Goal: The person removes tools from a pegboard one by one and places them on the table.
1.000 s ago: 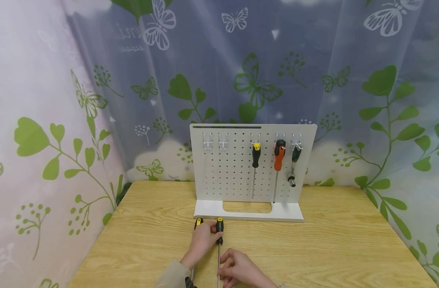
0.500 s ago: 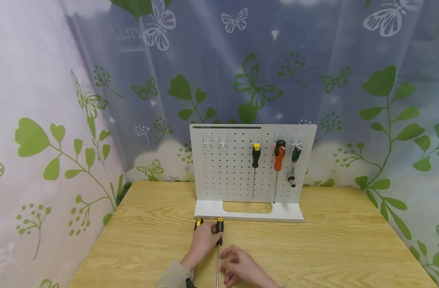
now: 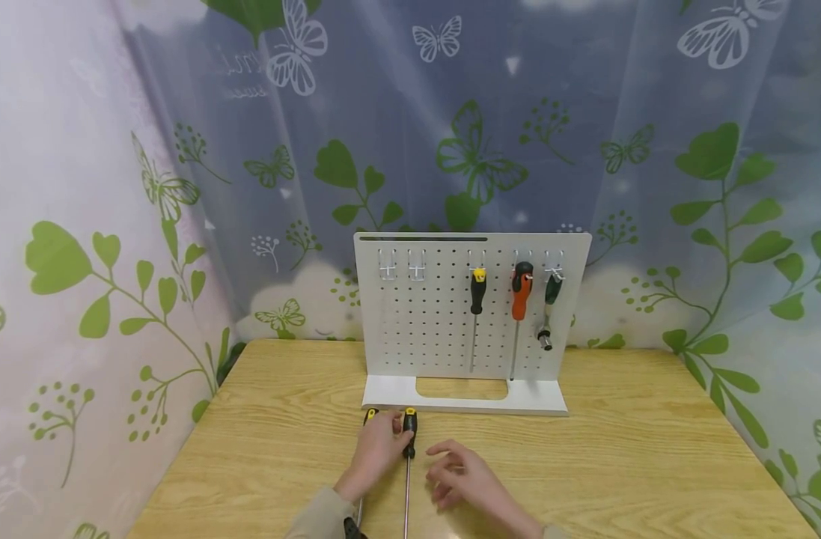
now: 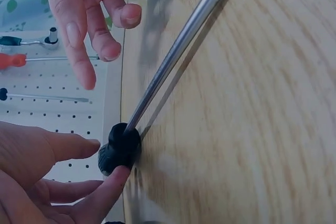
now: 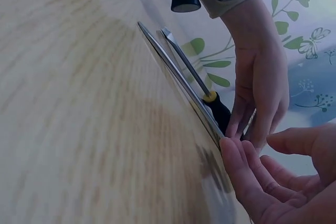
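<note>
A long-shafted screwdriver (image 3: pixel 410 451) is pinched by its black handle between the thumb and fingers of the left hand (image 3: pixel 375 454), apparently for steadiness, its shaft pointed away from the white pegboard (image 3: pixel 423 329) over the wooden table (image 3: pixel 282 419); whether it is fully rested there cannot be told. The fingers of the right hand (image 3: pixel 469 479) are spread and loosely bent just beside it, nothing held. A flat-bladed screwdriver (image 5: pixel 188 65) is partly hidden by the left hand. On the pegboard, a black-handled screwdriver (image 3: pixel 477 293), an orange-handled screwdriver (image 3: pixel 520 299) and a green-handled ratchet (image 3: pixel 552 290) are hung handle-up from clear hooks (image 3: pixel 417 274), presumably for easy reach
</note>
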{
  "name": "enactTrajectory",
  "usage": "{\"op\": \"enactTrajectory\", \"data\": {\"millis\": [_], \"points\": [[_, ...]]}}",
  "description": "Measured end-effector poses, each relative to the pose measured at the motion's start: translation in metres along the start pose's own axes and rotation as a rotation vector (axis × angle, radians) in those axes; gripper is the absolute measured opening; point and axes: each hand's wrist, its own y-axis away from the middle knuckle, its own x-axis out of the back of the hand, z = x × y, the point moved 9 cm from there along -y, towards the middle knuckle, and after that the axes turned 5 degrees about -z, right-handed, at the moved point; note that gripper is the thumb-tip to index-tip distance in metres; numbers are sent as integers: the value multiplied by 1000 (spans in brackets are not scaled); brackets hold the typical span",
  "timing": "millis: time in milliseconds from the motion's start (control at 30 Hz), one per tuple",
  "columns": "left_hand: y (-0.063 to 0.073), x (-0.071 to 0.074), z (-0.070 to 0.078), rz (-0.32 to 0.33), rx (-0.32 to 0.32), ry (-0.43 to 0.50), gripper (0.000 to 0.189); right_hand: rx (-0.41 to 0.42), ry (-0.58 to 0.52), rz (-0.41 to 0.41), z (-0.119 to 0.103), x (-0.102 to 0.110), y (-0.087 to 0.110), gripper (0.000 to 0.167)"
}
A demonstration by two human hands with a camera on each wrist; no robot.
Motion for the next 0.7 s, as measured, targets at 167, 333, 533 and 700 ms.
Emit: {"op": "enactTrajectory", "data": {"millis": [167, 333, 533, 700], "points": [[1, 10, 7, 36, -45, 9, 33, 18, 29, 34, -6, 13, 1, 38], [-4, 20, 9, 57, -79, 38, 31, 30, 46, 72, -12, 24, 1, 38], [-16, 31, 13, 81, -166, 119, 24, 48, 65, 106, -17, 38, 2, 39], [-26, 38, 17, 91, -210, 155, 23, 85, 64, 143, -23, 52, 2, 38]]}}
